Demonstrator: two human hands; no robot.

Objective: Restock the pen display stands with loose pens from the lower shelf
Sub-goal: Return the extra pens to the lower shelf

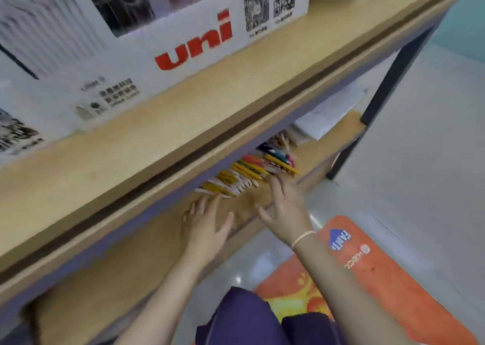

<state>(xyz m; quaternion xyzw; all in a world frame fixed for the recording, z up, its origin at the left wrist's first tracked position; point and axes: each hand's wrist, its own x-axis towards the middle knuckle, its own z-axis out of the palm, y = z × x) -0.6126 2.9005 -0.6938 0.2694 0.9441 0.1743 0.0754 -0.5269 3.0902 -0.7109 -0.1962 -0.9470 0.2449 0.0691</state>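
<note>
My left hand (207, 220) and right hand (284, 208), both grips wide and empty, slim plastic loose pens (249, 171) fanned just beyond my fingertips, grainy wooden lower shelf (246, 213) beneath.

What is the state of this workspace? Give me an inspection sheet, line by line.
Surface: lower shelf, wooden, under the upper shelf.
Job's things: loose pens in a row on the lower shelf; uni display stand on the upper shelf.
Clutter: white papers at the lower shelf's far end.
Grippers: left hand and right hand open, fingers spread, reaching for the pens; right fingertips at the pens.
Cables: nothing seen.
Surroundings: pale floor; orange mat underfoot.
</note>
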